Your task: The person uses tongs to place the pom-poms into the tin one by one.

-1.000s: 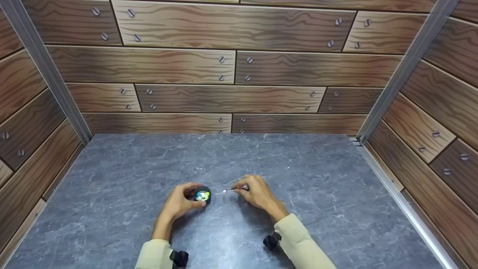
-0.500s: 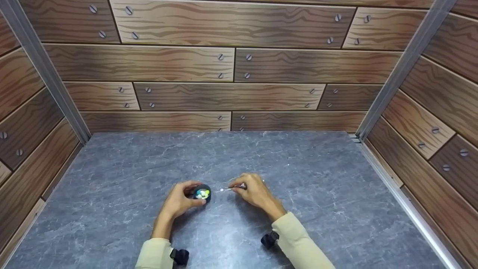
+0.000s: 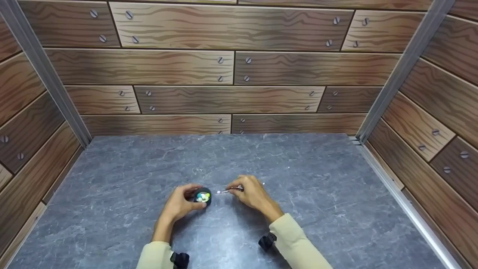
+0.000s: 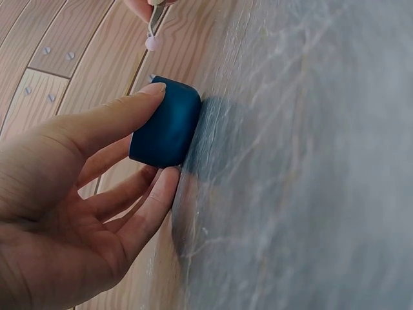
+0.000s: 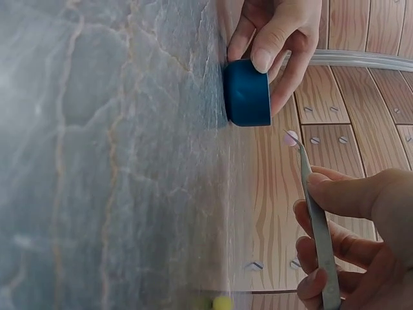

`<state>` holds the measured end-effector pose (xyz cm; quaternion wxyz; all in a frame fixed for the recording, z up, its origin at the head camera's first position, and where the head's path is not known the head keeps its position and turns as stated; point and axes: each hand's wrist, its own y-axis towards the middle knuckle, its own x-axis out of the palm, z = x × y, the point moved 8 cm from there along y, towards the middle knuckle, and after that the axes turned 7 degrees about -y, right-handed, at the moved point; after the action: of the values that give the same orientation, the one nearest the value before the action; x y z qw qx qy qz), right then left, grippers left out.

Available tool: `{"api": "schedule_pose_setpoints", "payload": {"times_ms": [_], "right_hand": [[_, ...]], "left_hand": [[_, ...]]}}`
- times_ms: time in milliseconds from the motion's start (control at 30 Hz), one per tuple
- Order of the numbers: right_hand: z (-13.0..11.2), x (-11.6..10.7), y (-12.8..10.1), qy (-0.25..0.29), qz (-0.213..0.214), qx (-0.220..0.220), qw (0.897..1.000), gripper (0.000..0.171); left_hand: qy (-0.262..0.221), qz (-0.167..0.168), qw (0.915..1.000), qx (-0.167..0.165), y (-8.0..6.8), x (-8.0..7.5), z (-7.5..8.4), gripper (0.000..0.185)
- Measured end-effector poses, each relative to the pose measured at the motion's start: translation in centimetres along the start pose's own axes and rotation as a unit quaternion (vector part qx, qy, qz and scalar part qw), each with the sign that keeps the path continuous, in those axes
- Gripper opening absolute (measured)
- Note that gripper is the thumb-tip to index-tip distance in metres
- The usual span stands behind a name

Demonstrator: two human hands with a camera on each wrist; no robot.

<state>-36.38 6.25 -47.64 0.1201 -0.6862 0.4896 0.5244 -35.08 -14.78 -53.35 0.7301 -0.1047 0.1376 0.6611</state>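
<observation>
The left hand (image 3: 179,204) grips a small dark-blue cup (image 3: 202,196) that stands on the grey worktop (image 3: 317,209). Thumb and fingers curl round its wall from both sides, a hold that looks meant to steady the cup against tipping or sliding. In the left wrist view the thumb lies along the top of the wall and 1 finger (image 4: 151,206) presses the lower side, with the cup's base flat on the worktop.

Inside the cup lie several small beads (image 3: 203,195) (white, yellow and green, too small to count).

The right hand (image 3: 254,194) pinches a pair of metal tweezers (image 5: 317,232) between thumb and curled fingers, much as one holds a pen, which gives fine control of the tips. The tips are closed on 1 small pale bead (image 5: 292,137), held in the air just beside the cup's rim and not touching it. Such a bead is probably too small for bare fingertips, hence the tool.

A yellow bead (image 5: 222,302) shows at the bottom edge of the right wrist view, well apart from the cup.
</observation>
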Motion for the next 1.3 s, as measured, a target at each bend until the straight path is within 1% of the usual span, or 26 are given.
{"api": "schedule_pose_setpoints", "payload": {"times_ms": [267,467,700,867,1067,1300], "right_hand": [[-0.1,0.1,0.2,-0.008,-0.007,0.008,1.000,0.015],[-0.4,0.1,0.3,-0.015,0.001,0.001,1.000,0.014],[-0.8,0.5,0.8,0.000,-0.006,-0.012,1.000,0.014],[-1.1,0.7,1.0,-0.003,-0.001,-0.022,1.000,0.013],[-1.7,1.3,1.3,-0.008,-0.003,-0.039,0.999,0.011],[-2.3,2.3,1.5,-0.015,-0.016,-0.038,0.999,0.012]], "left_hand": [[-0.002,-0.008,1.0000,-0.001,0.0,0.4,-0.2,0.057],[-0.004,-0.006,1.0000,0.000,0.1,0.4,-0.2,0.056],[-0.005,-0.004,1.0000,0.006,0.0,0.1,0.0,0.056],[-0.005,-0.005,1.0000,0.006,0.1,0.1,0.1,0.056],[-0.001,-0.006,0.9999,0.015,0.2,0.0,0.2,0.056],[-0.004,-0.005,0.9997,0.025,0.2,0.0,0.3,0.055]]}}
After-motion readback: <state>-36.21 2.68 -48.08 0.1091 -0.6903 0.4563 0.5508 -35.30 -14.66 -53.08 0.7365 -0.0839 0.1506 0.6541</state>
